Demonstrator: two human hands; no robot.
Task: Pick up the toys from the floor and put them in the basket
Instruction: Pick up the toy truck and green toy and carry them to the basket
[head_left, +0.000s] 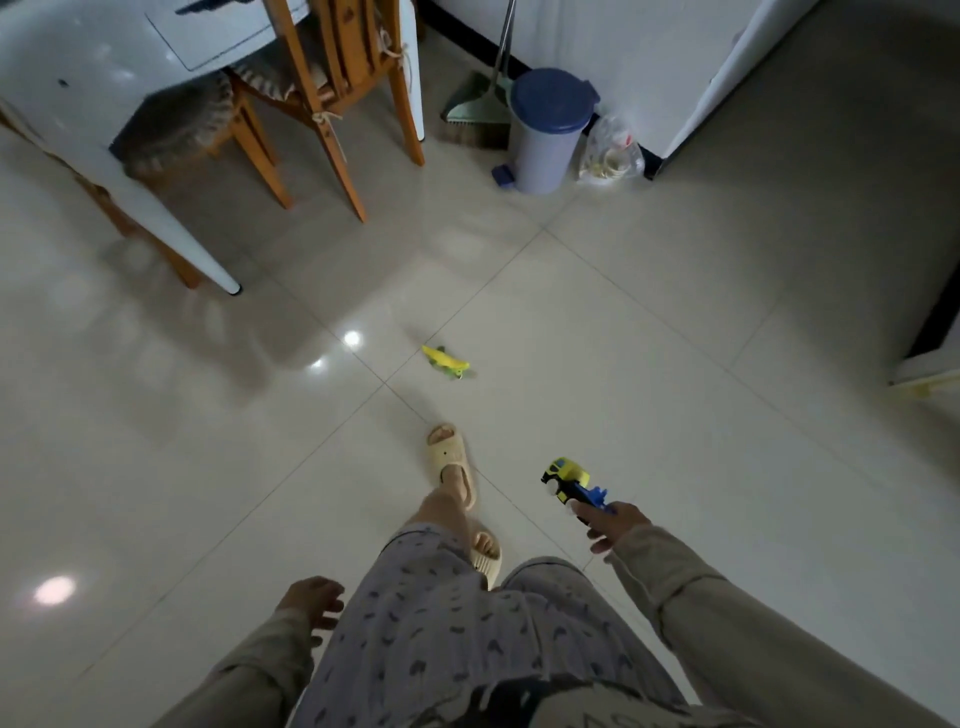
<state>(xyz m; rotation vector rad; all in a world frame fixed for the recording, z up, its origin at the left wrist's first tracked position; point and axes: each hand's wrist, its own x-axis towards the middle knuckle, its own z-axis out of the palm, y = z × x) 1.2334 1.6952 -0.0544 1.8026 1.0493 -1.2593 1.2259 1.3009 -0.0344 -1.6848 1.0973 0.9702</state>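
Note:
My right hand (613, 525) grips a yellow and blue toy truck (569, 480) by its rear end, held out over the tiled floor to the right of my legs. A small yellow and green toy (447, 361) lies on the floor ahead of my front foot, near a tile joint. My left hand (314, 603) hangs beside my left thigh with its fingers apart and nothing in it. No basket is in view.
A white table (171, 228) with wooden chairs (332, 119) stands at the back left. A blue-lidded pedal bin (548, 130), a broom and dustpan (475, 111) and a plastic bag (613, 153) sit by the far wall. My slippered feet (452, 462) are mid-step.

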